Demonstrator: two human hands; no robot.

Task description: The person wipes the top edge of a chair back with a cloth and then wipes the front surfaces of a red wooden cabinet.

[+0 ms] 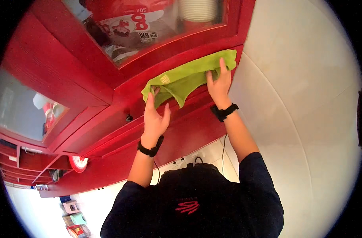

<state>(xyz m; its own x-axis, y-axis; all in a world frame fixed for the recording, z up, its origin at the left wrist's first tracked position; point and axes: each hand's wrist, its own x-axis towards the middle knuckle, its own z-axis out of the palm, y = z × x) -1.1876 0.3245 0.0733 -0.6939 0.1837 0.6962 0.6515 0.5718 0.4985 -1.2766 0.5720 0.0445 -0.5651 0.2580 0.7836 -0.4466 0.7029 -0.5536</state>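
A green cloth (193, 67) is spread sideways between my two hands, against the red wooden cabinet (166, 50) below a glass-paned door. My left hand (155, 116) is at the cloth's lower left end, with some fingers behind its edge and the thumb apart. My right hand (219, 83) is at the cloth's right part, one finger lying over its face and others partly hidden in the fold. The cloth's middle hangs down in a loose point. Each wrist wears a black strap.
A small dark knob (129, 118) sticks out left of my left hand. Packages and stacked pale bowls (198, 10) show behind the cabinet glass. A pale wall (282, 89) rises close on the right. A red-rimmed round clock or scale (79, 163) is at lower left.
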